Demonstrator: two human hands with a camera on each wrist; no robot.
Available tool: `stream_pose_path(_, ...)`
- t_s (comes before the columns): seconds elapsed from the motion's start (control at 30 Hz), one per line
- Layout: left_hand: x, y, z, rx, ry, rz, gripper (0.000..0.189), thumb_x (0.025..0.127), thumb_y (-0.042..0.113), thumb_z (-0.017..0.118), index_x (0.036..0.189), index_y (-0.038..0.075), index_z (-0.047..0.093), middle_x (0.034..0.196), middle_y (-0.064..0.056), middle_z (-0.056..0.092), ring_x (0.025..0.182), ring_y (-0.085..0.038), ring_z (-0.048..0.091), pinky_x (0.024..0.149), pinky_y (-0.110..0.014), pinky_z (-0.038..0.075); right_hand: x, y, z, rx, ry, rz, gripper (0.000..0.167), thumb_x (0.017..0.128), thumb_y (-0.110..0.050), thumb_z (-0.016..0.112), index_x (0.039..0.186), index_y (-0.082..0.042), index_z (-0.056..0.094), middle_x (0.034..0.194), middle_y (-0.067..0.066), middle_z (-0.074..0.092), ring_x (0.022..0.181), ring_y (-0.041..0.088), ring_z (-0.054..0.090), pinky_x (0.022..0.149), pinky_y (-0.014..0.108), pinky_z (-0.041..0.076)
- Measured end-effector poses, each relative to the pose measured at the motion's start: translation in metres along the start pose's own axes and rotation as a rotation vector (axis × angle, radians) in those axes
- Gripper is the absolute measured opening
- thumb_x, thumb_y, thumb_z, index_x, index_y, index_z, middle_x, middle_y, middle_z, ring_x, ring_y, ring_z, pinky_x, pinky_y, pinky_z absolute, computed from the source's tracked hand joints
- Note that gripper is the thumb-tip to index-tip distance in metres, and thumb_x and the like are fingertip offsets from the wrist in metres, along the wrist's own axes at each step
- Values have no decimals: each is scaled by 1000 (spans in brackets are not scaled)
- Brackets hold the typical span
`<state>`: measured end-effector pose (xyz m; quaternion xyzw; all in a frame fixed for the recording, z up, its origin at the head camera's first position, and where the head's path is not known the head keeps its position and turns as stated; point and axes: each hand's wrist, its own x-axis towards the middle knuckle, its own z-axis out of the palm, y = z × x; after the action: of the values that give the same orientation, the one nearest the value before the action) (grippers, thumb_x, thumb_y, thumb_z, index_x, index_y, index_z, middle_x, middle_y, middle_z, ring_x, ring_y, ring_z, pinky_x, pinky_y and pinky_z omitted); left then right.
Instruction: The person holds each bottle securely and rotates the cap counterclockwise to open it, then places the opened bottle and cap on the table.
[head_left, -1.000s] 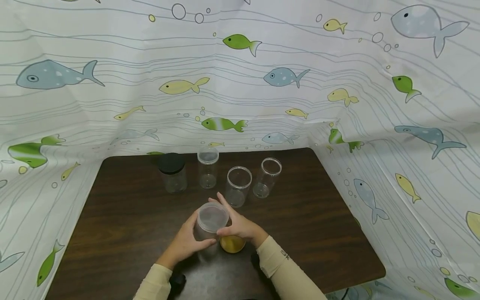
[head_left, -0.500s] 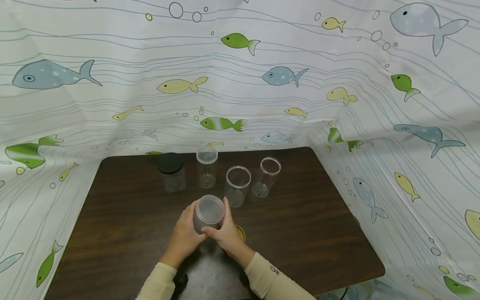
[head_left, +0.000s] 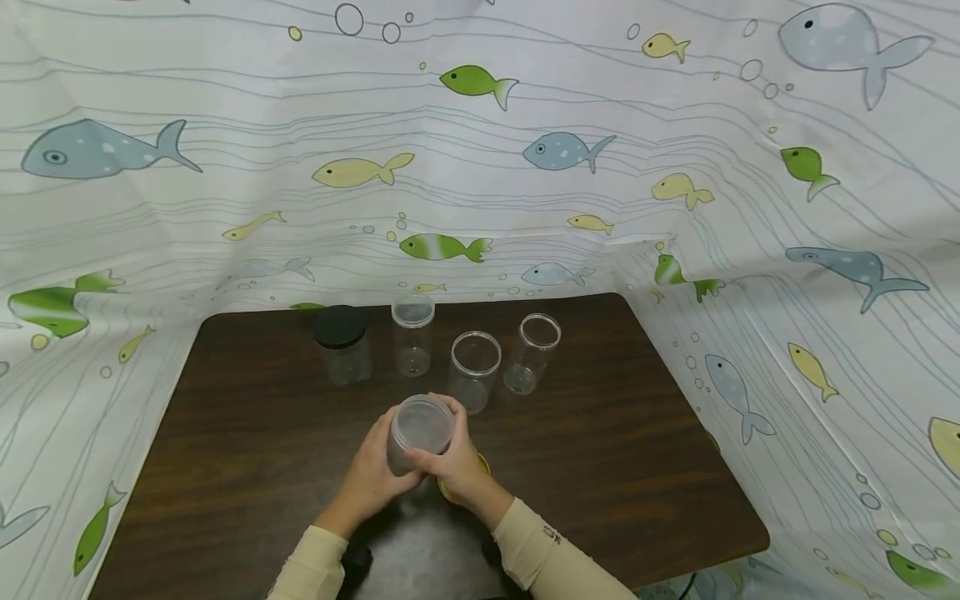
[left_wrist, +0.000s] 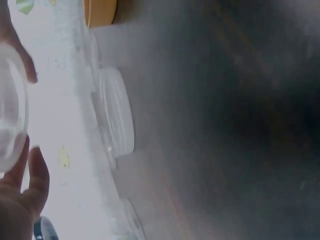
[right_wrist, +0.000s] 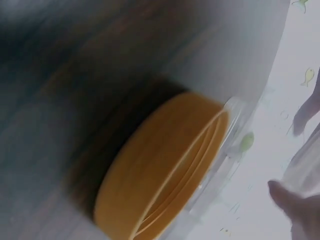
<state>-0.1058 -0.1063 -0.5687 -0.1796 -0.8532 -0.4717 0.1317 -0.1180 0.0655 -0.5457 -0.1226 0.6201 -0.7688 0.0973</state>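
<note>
Both hands hold a clear jar with a cloudy round top [head_left: 422,423] over the near middle of the table. My left hand [head_left: 372,473] grips its left side. My right hand [head_left: 459,460] curls round its right side, thumb across the front near the top. Below the right hand, a gold-yellow screw lid [head_left: 483,464] is mostly covered in the head view; the right wrist view shows this lid [right_wrist: 165,170] on the table with its threaded inside partly visible. In the left wrist view a low, translucent white round piece [left_wrist: 118,112] lies on the table, hidden in the head view.
Farther back on the brown table [head_left: 637,467] stand a jar with a black lid [head_left: 341,327], a slim jar with a translucent lid [head_left: 413,333], and two lidless clear jars, one wider [head_left: 474,375], one slimmer [head_left: 531,354]. A fish-patterned cloth [head_left: 480,192] hangs behind and at the sides.
The jar rose slightly away from me, then came back a little. My right hand shifted left, its fingers going from stretched out to curled round the jar, covering more of the gold lid.
</note>
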Motion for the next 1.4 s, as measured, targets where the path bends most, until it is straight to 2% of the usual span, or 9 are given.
stream_pose_path(0.13, 1, 0, -7, -63, -55, -14, 100, 70, 19, 94, 151, 5, 38, 140, -15, 54, 121, -32, 56, 96, -58, 48, 3, -1, -12, -69, -110, -8, 90, 83, -33, 86, 138, -4, 21, 152, 18, 35, 134, 38, 40, 112, 47, 34)
stream_pose_path(0.27, 0, -1, -10, -129, -104, -52, 98, 73, 23, 93, 153, 11, 37, 141, -10, 55, 121, -28, 57, 98, -58, 47, 7, -3, -23, -137, -238, -48, 90, 84, -44, 83, 140, -2, 25, 161, 13, 24, 143, 33, 33, 114, 44, 32)
stream_pose_path(0.37, -2, -3, -10, -169, -123, -78, 97, 75, 25, 92, 153, 15, 36, 141, -8, 54, 123, -28, 56, 99, -59, 45, 12, -4, -29, -111, -325, -57, 92, 86, -46, 81, 146, -1, 27, 164, 15, 18, 146, 33, 30, 115, 44, 33)
stream_pose_path(0.47, -3, -4, -9, -183, -120, -78, 97, 76, 26, 92, 154, 14, 35, 141, -9, 54, 123, -31, 56, 99, -61, 44, 15, -2, -34, -74, -387, -44, 98, 87, -49, 78, 154, -2, 24, 161, 20, 26, 141, 36, 37, 115, 45, 34)
stream_pose_path(0.6, -3, -6, -7, -181, -99, -79, 97, 75, 25, 92, 153, 9, 36, 142, -12, 54, 122, -33, 56, 99, -63, 43, 15, 1, -36, -37, -404, -22, 111, 88, -49, 76, 162, -3, 7, 164, 20, 23, 145, 35, 35, 118, 43, 30)
stream_pose_path(0.73, -2, -8, -6, -136, -49, -104, 98, 73, 21, 93, 151, 3, 37, 142, -19, 53, 123, -38, 54, 100, -64, 42, 9, 0, -27, -48, -323, -8, 123, 86, -52, 78, 161, -5, -8, 169, 16, 8, 152, 32, 21, 120, 43, 24)
stream_pose_path(1.0, 1, -7, -2, 51, 68, -159, 102, 69, 20, 95, 150, 2, 36, 143, -23, 50, 126, -41, 51, 100, -64, 42, -5, 5, 1, -192, -18, -63, 126, 83, -54, 79, 162, -8, -8, 169, 10, 12, 155, 24, 12, 121, 46, 17)
stream_pose_path(1.23, -1, -5, 7, 204, 160, -53, 110, 59, 22, 101, 147, -1, 40, 136, -23, 55, 119, -42, 56, 93, -63, 46, -4, 9, 19, -192, 107, -51, 140, 67, -65, 79, 162, -4, -5, 167, 13, 21, 148, 31, 30, 117, 53, 27)
stream_pose_path(1.4, -1, -6, 9, 196, 177, 50, 109, 58, 18, 101, 146, -1, 41, 136, -21, 54, 118, -39, 55, 95, -58, 47, -1, 10, 27, -189, 229, -70, 130, 67, -59, 85, 161, -10, 9, 163, 6, 32, 139, 29, 42, 112, 54, 33)
